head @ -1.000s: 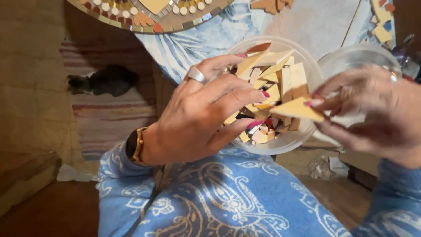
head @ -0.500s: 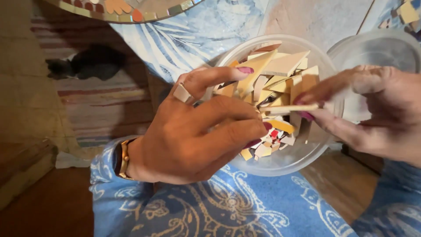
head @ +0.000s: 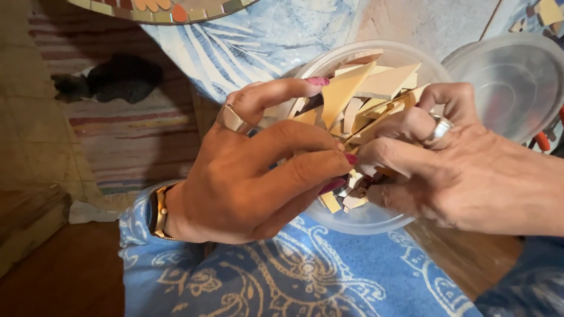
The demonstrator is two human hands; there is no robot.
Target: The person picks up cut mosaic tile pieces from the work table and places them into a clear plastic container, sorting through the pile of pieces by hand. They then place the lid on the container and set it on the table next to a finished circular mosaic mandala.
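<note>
A clear plastic bowl (head: pixel 376 218) rests on my lap and is filled with several tan and cream tile shards (head: pixel 376 88), some with red bits. My left hand (head: pixel 252 176) wraps around the bowl's left side, index finger stretched over the rim onto a long tan shard. My right hand (head: pixel 464 170), wearing a silver ring, reaches into the bowl from the right with its fingers curled down among the shards. What its fingertips pinch is hidden by the fingers themselves.
A clear plastic lid (head: pixel 511 82) lies to the right of the bowl. The edge of a round mosaic piece (head: pixel 158 9) shows at the top. A dark cat (head: pixel 111 79) lies on a striped rug at the left. Blue patterned fabric (head: pixel 305 276) covers my lap.
My right hand held a tan triangular shard above the bowl, then dropped into the bowl with fingers among the shards. My left hand stayed on the bowl. The view moved closer.
</note>
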